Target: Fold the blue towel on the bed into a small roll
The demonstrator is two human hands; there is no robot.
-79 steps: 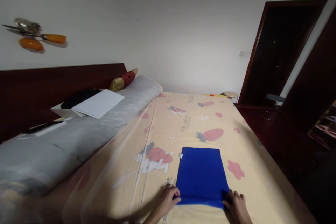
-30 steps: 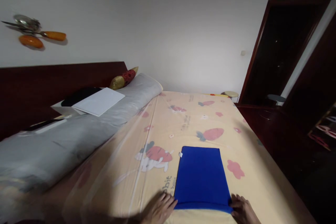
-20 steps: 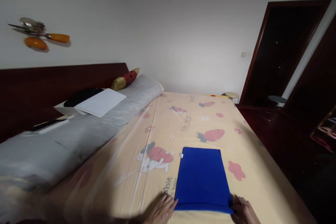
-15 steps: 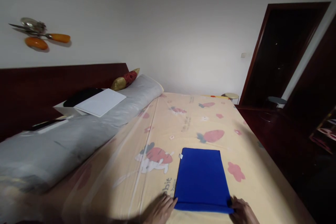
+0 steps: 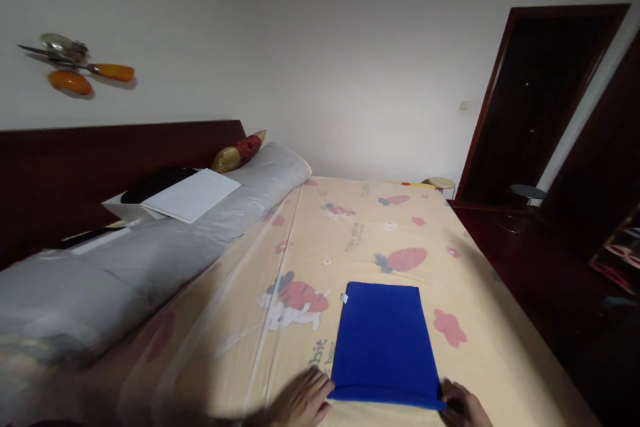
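Note:
A flat, rectangular blue cloth [image 5: 383,340] lies on the bed, with a small white tag on its far left edge. Along its near edge runs a narrow folded band. My left hand [image 5: 307,397] is closed at the near left corner, fingertips gripping the fabric. At the near right corner, my right hand [image 5: 463,403] pinches the other end of the band. Parts of both thumbs are hidden.
The bed sheet [image 5: 360,233] is cream with a carrot and rabbit print. Left of it lies a long grey covered roll [image 5: 165,260] carrying a white box lid [image 5: 193,195] and a red-gold cushion [image 5: 240,151]. Stools [image 5: 441,183] stand beyond the bed.
The cloth's near edge has shifted slightly, and its folded band looks more rolled and uneven. Both hands have moved a little at the corners. The rest of the cloth lies as before.

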